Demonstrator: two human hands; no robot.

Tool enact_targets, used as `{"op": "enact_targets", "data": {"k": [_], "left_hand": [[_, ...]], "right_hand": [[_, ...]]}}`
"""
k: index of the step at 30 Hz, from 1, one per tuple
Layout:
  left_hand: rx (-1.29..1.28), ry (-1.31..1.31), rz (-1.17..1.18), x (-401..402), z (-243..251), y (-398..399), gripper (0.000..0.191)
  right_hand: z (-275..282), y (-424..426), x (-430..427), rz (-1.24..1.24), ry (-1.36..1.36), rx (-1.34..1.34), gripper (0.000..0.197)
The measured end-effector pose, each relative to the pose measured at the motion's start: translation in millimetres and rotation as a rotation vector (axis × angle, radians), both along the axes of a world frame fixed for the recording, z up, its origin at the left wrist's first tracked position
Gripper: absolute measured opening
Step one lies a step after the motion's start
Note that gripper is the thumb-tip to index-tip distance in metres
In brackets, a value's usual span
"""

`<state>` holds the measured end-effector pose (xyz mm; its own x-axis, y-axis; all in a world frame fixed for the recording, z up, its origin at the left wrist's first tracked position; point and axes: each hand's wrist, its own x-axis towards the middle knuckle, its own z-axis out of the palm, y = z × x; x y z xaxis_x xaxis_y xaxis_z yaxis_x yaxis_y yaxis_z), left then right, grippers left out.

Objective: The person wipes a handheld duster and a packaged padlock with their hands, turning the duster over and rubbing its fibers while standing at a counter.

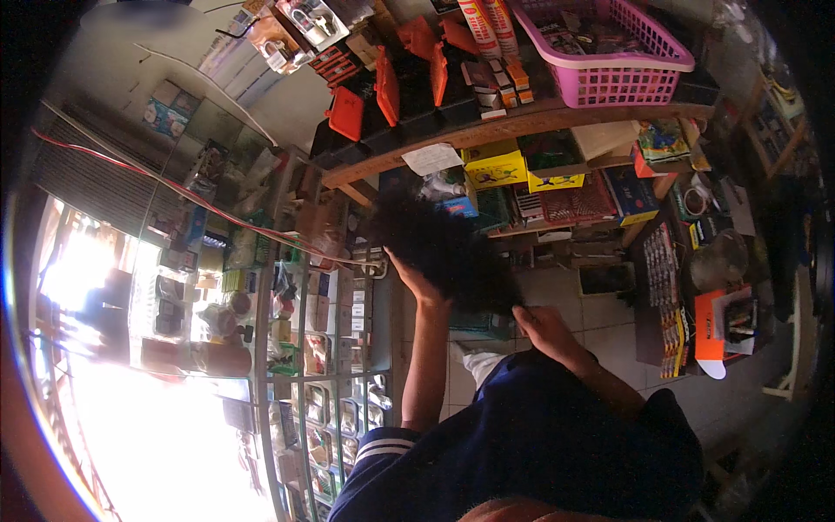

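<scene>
A dark, bushy duster point(450, 251), likely of feathers, spans the middle of the head view, slanting from upper left to lower right. At its lower right end my right hand point(545, 329) is closed around it; the handle itself is hidden. My left hand point(417, 280) lies against the duster's left underside. Dark tufts cover most of its fingers, so its grip cannot be made out. Beyond the duster stands a wooden shelf point(456, 136) with black bins and raised orange lids point(346, 113) on top. Yellow boxes point(496, 171) sit on the level below.
A pink plastic basket point(620, 62) and silicone sealant tubes point(483, 26) stand on the top shelf. Glass-fronted shelving point(267, 326) with packed goods runs along the left. An orange box point(714, 326) lies at right. Red and white cables point(196, 199) cross the upper left.
</scene>
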<state>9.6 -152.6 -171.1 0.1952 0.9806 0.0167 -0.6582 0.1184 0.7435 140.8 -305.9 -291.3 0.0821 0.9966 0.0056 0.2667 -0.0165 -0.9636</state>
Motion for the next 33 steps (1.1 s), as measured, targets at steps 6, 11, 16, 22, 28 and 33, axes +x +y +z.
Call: {"op": "enact_targets", "data": {"k": [6,11,16,22,28,33], "left_hand": [[0.142,-0.411,-0.368,7.5,-65.8,6.3,0.074],[0.017,-0.172,-0.124,19.6,-31.3,-13.0,0.071],[0.126,-0.389,-0.343,11.4,-42.3,-11.0,0.074],[0.228,-0.482,-0.538,5.5,-60.8,3.8,0.087],[-0.111,-0.03,-0.108,28.5,-15.4,-23.4,0.091],[-0.112,-0.228,-0.245,18.3,-37.6,-6.6,0.088]], "right_hand": [[0.2,14.0,-18.9,-0.029,0.07,0.031,0.052],[11.5,24.8,-6.0,-0.063,0.11,-0.039,0.052],[3.1,26.7,-6.5,-0.1,-0.011,-0.052,0.054],[10.5,33.2,-5.3,-0.085,0.001,-0.042,0.056],[7.4,38.8,6.3,-0.044,-0.01,-0.091,0.058],[12.4,44.3,8.4,-0.128,0.088,-0.132,0.058]]}}
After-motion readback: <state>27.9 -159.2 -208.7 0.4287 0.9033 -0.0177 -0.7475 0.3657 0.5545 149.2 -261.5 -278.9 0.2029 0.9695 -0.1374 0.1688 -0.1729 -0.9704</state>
